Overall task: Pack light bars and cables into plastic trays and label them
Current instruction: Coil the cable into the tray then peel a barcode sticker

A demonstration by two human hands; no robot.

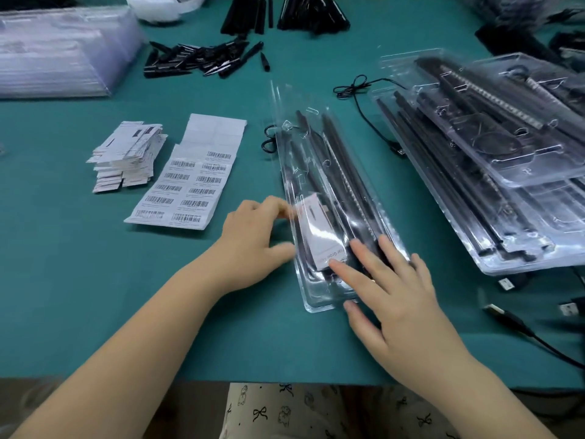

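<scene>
On the teal-covered table (95,280), a clear plastic tray (319,198) holds black light bars (342,160). Right hand (399,299) presses flat, fingers straight; left hand (253,236) pinches the tray's edge beside barcode labels (186,185).

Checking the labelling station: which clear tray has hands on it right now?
The single tray lying alone mid-table; the right hand presses it, unlike the stacked trays at right.

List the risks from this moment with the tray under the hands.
1. The white card lies askew inside the clear tray; it may get creased if pressed that way.
2. The left hand only grips the tray's edge while the right hand presses flat, so the tray could slide on the green mat.
3. A cable loop sticks out beside the tray and might snag.
</scene>
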